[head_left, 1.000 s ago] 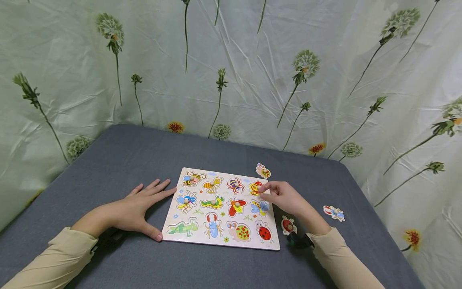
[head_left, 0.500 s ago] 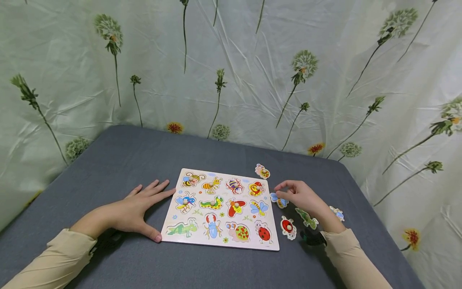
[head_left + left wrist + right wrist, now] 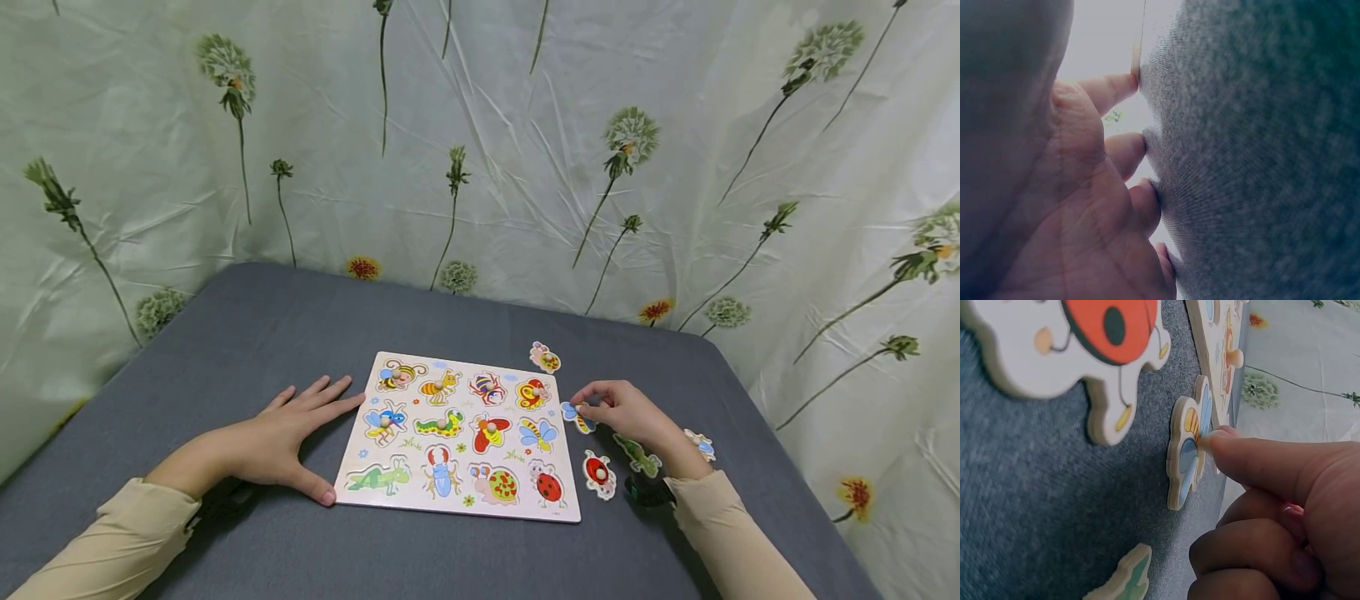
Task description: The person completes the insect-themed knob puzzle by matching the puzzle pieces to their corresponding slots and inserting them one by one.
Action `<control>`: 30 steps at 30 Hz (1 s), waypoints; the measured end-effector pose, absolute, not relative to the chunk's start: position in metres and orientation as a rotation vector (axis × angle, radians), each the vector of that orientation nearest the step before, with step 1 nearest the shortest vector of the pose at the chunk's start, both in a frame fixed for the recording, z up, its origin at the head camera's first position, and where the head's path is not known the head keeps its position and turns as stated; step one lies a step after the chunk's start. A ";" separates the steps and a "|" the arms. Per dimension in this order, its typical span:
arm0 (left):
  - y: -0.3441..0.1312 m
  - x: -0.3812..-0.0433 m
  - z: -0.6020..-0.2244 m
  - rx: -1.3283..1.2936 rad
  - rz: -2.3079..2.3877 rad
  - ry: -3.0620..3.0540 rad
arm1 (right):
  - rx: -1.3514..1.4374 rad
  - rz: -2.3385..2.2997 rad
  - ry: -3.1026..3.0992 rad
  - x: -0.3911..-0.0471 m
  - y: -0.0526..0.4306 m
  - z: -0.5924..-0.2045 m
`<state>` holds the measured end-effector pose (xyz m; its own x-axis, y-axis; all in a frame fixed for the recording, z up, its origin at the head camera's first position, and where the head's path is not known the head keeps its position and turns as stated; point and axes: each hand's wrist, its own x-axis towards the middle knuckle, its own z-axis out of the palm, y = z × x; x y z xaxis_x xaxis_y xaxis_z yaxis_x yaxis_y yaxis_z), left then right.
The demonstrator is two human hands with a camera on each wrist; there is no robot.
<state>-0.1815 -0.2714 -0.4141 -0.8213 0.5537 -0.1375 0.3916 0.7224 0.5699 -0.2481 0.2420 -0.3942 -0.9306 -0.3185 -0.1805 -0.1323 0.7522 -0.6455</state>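
In the head view, a wooden insect puzzle board (image 3: 405, 499) lies on the grey cloth. My left hand (image 3: 281, 437) is spread flat beside it, forefinger and thumb touching its left edge. My right hand (image 3: 633, 417) is just off the board's right edge. Its thumb and forefinger pinch the knob of a puzzle piece with blue wings and a striped yellow body (image 3: 1188, 453), which stands near the cloth. The matching blue-winged recess (image 3: 538, 433) is vacant. A ladybug piece (image 3: 599, 475) and a green piece (image 3: 637, 455) lie close to the right wrist.
Above the board lies a snail piece (image 3: 545, 357). Partly behind the right forearm is a blue and white piece (image 3: 701, 444). Knobbed pieces fill the upper row and part of the middle row. A flowered curtain (image 3: 330, 125) hangs behind the table.
My right hand has left the red and yellow piece at the board's upper right and moved right to the blue-winged piece, now pinching its knob. The left hand stays in place.
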 end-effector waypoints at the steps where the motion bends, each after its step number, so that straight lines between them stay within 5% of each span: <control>1: -0.271 -0.182 -0.414 0.743 0.773 2.629 | -0.349 -0.949 2.673 -0.248 0.242 -0.394; 30: -0.272 -0.182 -0.416 0.738 0.763 2.633 | -0.353 -0.831 2.759 -0.248 0.245 -0.397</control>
